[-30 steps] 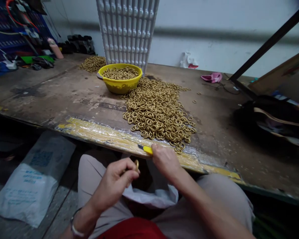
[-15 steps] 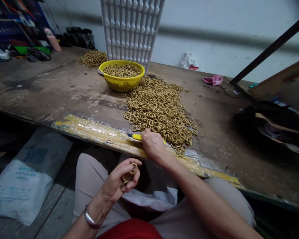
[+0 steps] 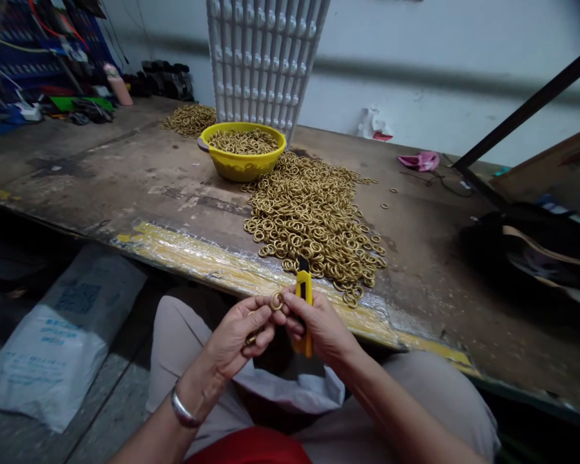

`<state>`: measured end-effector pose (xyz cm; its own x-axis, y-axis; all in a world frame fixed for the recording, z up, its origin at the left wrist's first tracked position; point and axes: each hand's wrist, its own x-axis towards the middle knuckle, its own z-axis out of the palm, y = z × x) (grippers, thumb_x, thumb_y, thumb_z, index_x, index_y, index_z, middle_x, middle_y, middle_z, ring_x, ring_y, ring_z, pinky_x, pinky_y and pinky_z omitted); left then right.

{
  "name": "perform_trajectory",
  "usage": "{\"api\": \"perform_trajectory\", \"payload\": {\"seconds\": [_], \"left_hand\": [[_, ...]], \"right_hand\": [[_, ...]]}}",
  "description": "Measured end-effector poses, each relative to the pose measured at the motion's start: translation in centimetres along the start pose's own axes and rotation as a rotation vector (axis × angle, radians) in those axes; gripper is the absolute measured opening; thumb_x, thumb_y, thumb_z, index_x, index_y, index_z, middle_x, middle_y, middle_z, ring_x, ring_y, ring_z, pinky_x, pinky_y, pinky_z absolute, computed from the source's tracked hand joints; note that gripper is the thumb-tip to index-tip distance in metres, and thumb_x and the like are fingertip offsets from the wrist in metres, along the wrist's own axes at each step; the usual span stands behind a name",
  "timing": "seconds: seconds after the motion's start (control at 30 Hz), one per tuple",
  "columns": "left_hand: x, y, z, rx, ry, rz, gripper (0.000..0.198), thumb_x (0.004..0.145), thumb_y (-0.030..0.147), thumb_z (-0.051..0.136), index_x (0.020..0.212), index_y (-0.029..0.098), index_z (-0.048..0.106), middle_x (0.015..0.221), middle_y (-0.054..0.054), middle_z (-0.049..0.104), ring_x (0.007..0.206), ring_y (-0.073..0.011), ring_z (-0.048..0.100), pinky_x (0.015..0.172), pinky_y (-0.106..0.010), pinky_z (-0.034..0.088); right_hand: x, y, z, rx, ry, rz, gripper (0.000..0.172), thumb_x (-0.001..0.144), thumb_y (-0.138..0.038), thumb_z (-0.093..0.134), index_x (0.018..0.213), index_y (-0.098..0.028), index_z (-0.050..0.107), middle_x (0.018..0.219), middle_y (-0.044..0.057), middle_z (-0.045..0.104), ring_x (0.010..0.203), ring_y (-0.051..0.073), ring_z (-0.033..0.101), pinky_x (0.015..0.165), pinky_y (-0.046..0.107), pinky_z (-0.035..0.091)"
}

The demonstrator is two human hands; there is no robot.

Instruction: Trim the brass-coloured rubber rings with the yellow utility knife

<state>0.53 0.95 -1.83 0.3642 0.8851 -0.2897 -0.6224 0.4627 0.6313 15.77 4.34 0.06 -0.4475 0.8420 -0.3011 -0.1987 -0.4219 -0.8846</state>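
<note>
Between the fingertips of my left hand [image 3: 241,332] is a gold-coloured ring [image 3: 277,300], with at least one more ring tucked in the curled fingers. My right hand [image 3: 321,322] is closed around a yellow utility knife [image 3: 304,293], its dark blade tip pointing away from me. The right fingertips meet the same ring at its right side. Both hands are over my lap, just before the table edge. Beyond them a large heap of gold-coloured rings [image 3: 309,212] spreads on the table.
A yellow basin [image 3: 244,169] full of rings stands behind the heap, before a grey ribbed panel [image 3: 265,64]. A smaller ring pile [image 3: 189,119] lies at back left. Yellow tape [image 3: 198,258] covers the table's front edge. A white sack [image 3: 62,341] lies on the floor, left.
My right hand has come back from the heap's front edge to meet my left hand. The knife has swung from lying sideways to pointing forward. One ring is now held up between the fingertips.
</note>
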Motion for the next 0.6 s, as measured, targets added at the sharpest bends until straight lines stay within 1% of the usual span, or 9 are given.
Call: {"api": "perform_trajectory", "payload": {"seconds": [0.1, 0.17, 0.2, 0.27, 0.33, 0.4, 0.43, 0.5, 0.6], "left_hand": [[-0.4, -0.1, 0.5, 0.029, 0.007, -0.009, 0.021, 0.082, 0.027, 0.069, 0.092, 0.011, 0.060, 0.083, -0.004, 0.060, 0.042, 0.0003, 0.037, 0.033, -0.012, 0.015], [-0.7, -0.1, 0.7, 0.057, 0.022, -0.002, 0.022, 0.081, 0.029, 0.070, 0.088, 0.012, 0.059, 0.083, -0.004, 0.060, 0.042, 0.0004, 0.036, 0.033, -0.012, 0.015], [-0.9, -0.1, 0.8, 0.076, 0.032, 0.002, 0.023, 0.080, 0.031, 0.071, 0.086, 0.012, 0.059, 0.085, -0.004, 0.061, 0.042, 0.0006, 0.035, 0.033, -0.012, 0.015], [-1.2, -0.1, 0.9, 0.135, 0.065, 0.007, 0.027, 0.078, 0.035, 0.072, 0.083, 0.012, 0.057, 0.080, -0.003, 0.060, 0.041, 0.0006, 0.032, 0.033, -0.012, 0.015], [-1.5, -0.2, 0.9, 0.226, 0.102, 0.018, 0.031, 0.077, 0.039, 0.073, 0.081, 0.013, 0.055, 0.064, 0.002, 0.054, 0.039, -0.0004, 0.028, 0.033, -0.012, 0.014], [-1.7, -0.3, 1.0, 0.324, 0.131, 0.033, 0.034, 0.077, 0.043, 0.071, 0.081, 0.014, 0.054, 0.049, 0.006, 0.044, 0.038, -0.0015, 0.024, 0.034, -0.013, 0.014], [-1.7, -0.3, 1.0, 0.366, 0.142, 0.042, 0.035, 0.077, 0.045, 0.071, 0.081, 0.014, 0.054, 0.046, 0.008, 0.041, 0.038, -0.0019, 0.023, 0.034, -0.013, 0.014], [-1.6, -0.2, 1.0, 0.430, 0.166, 0.063, 0.037, 0.076, 0.048, 0.070, 0.081, 0.015, 0.054, 0.045, 0.008, 0.041, 0.038, -0.0023, 0.023, 0.035, -0.013, 0.015], [-1.5, 0.1, 1.2, 0.499, 0.195, 0.105, 0.039, 0.075, 0.050, 0.070, 0.079, 0.014, 0.055, 0.048, 0.007, 0.042, 0.039, -0.0028, 0.027, 0.036, -0.013, 0.017]], "right_hand": [[-0.4, 0.4, -0.1, 0.014, -0.061, -0.017, 0.030, 0.087, -0.046, 0.053, 0.084, -0.017, 0.052, 0.061, -0.005, 0.050, 0.040, 0.004, 0.028, 0.040, 0.017, 0.025], [-0.8, 0.3, -0.3, -0.115, -0.039, -0.055, 0.028, 0.089, -0.046, 0.050, 0.084, -0.018, 0.051, 0.063, -0.004, 0.050, 0.042, 0.005, 0.029, 0.042, 0.018, 0.025], [-1.0, 0.1, -0.4, -0.255, -0.012, -0.103, 0.028, 0.089, -0.044, 0.048, 0.081, -0.018, 0.050, 0.063, -0.004, 0.050, 0.045, 0.006, 0.032, 0.044, 0.019, 0.027], [-1.7, -0.2, -0.8, -0.662, 0.050, -0.252, 0.023, 0.090, -0.035, 0.047, 0.076, -0.018, 0.052, 0.065, -0.001, 0.052, 0.053, 0.009, 0.041, 0.053, 0.021, 0.032], [-2.3, -0.4, -1.1, -1.099, 0.093, -0.388, 0.013, 0.088, -0.023, 0.048, 0.078, -0.017, 0.055, 0.072, 0.002, 0.057, 0.064, 0.013, 0.049, 0.061, 0.024, 0.034], [-2.8, -0.5, -1.3, -1.412, 0.101, -0.421, 0.009, 0.085, -0.016, 0.049, 0.086, -0.017, 0.058, 0.081, 0.004, 0.062, 0.071, 0.015, 0.054, 0.064, 0.025, 0.034], [-2.9, -0.4, -1.4, -1.513, 0.104, -0.408, 0.010, 0.085, -0.015, 0.049, 0.088, -0.018, 0.059, 0.084, 0.005, 0.063, 0.072, 0.016, 0.055, 0.063, 0.025, 0.033], [-3.0, -0.3, -1.3, -1.636, 0.111, -0.380, 0.010, 0.087, -0.016, 0.050, 0.089, -0.018, 0.059, 0.085, 0.004, 0.064, 0.072, 0.015, 0.057, 0.062, 0.024, 0.033], [-2.9, -0.3, -1.1, -1.701, 0.109, -0.359, 0.009, 0.087, -0.017, 0.051, 0.091, -0.020, 0.058, 0.087, 0.003, 0.064, 0.073, 0.015, 0.058, 0.062, 0.025, 0.033]]}}
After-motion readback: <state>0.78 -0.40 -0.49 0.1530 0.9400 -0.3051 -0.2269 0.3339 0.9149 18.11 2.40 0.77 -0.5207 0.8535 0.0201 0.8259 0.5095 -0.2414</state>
